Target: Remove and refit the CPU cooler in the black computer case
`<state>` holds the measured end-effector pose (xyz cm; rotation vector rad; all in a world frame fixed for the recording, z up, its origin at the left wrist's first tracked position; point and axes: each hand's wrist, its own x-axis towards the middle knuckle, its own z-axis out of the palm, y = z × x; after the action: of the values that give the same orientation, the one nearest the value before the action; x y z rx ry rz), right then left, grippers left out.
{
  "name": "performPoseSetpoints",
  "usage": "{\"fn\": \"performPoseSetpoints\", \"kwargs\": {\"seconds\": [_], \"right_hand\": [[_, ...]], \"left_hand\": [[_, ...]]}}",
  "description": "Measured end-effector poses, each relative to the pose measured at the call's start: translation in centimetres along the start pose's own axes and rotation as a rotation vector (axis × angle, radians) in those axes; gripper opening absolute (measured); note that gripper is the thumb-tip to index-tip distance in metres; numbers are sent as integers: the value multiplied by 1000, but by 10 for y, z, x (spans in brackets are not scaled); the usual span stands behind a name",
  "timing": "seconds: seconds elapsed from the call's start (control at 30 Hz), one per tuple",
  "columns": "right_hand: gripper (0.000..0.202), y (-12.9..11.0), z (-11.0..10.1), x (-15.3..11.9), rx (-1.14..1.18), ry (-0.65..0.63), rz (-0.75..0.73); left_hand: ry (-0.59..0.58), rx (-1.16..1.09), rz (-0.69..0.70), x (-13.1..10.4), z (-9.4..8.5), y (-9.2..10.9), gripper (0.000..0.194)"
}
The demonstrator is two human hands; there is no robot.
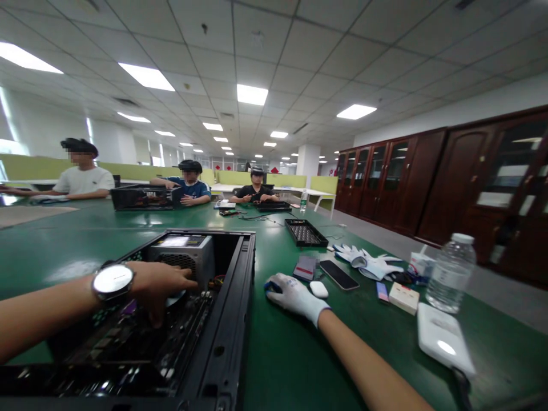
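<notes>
An open black computer case (pixel 246 274) lies on the table before me, its inside facing up. My left hand (pixel 165 282), bare and with a watch (pixel 113 281) on the wrist, reaches into it with fingers apart. Beneath that hand are a partly covered round, pale part (pixel 175 299) and dark boards; whether the fingertips touch them is unclear. A grey power supply (pixel 201 258) sits just beyond the fingers. Right of the case, my right hand (pixel 295 294) rests on the table in a white glove. Its fingers curl around a dark blue patch, which I cannot make out.
Near my right hand lie a white earbud case (pixel 318 289), a phone (pixel 339 274) and loose gloves (pixel 368 262). Further right stand a water bottle (pixel 451 274) and a white device (pixel 445 337). A black tray (pixel 306 233) lies ahead. Several people sit across the green table (pixel 107 222).
</notes>
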<state>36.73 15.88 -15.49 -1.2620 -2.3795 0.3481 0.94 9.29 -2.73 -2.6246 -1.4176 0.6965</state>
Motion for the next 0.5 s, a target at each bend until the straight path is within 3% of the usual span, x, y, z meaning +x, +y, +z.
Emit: {"fn": "performPoseSetpoints", "kwargs": {"seconds": [0.3, 0.5], "right_hand": [[30, -4, -2, 1, -57, -40, 39], [30, -7, -5, 0, -45, -48, 39]], "left_hand": [[-55, 47, -34, -2, -4, 10, 112], [-47, -33, 2, -6, -9, 12, 104]]}}
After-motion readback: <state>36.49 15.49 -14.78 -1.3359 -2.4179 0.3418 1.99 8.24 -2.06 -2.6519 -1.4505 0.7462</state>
